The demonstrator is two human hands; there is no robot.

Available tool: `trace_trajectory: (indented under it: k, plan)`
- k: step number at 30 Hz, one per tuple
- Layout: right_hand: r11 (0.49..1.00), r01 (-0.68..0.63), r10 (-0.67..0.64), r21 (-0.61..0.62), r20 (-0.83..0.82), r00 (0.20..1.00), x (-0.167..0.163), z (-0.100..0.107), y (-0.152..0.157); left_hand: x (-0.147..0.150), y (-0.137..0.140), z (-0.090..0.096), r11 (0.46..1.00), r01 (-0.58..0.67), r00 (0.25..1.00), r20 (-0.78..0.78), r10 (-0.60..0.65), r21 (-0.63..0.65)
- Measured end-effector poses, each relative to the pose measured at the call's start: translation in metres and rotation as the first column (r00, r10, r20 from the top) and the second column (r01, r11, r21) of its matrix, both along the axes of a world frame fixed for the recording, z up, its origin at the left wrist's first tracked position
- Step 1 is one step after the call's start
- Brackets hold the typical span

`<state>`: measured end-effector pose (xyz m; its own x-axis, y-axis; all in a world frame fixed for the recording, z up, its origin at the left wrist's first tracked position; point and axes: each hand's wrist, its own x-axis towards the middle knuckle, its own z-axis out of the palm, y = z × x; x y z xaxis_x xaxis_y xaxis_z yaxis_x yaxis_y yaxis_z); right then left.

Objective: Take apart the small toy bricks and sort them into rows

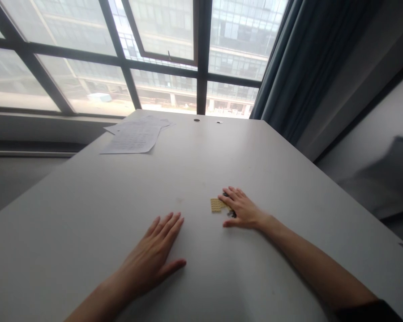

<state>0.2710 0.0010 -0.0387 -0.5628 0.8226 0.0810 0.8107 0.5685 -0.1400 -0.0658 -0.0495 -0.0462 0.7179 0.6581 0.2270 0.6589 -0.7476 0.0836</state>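
The tan studded brick plate (215, 205) juts leftward from under the spread-fingered right hand (244, 210), the flat, thumb-splayed left hand (153, 256) farther off

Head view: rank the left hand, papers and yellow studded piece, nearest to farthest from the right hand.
1. Yellow studded piece: partly hidden by the right hand.
2. Left hand: to the left, lower in view.
3. Papers: table's far left.
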Motion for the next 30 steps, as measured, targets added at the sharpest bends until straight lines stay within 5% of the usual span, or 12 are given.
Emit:
trace_trajectory:
  k: [7,14,21,30]
  plan:
    - [0.962,-0.274,0.266,-0.016,-0.188,0.945,-0.090,0.011,-0.001,0.000,0.024,-0.008,0.987,-0.149,0.989,-0.010,0.150,0.057]
    - [0.999,-0.043,0.043,-0.004,-0.083,0.996,-0.069,-0.001,-0.027,0.007,0.041,-0.003,0.991,-0.134,0.990,-0.043,0.134,-0.003]
    - [0.994,-0.094,0.096,-0.060,0.032,0.995,-0.077,0.001,-0.008,0.027,0.044,0.005,0.996,-0.059,0.998,-0.037,0.056,-0.074]
    - [0.972,-0.221,0.216,-0.078,-0.072,0.974,-0.116,0.012,0.023,0.002,0.042,-0.004,0.955,-0.297,0.955,-0.017,0.296,-0.028]
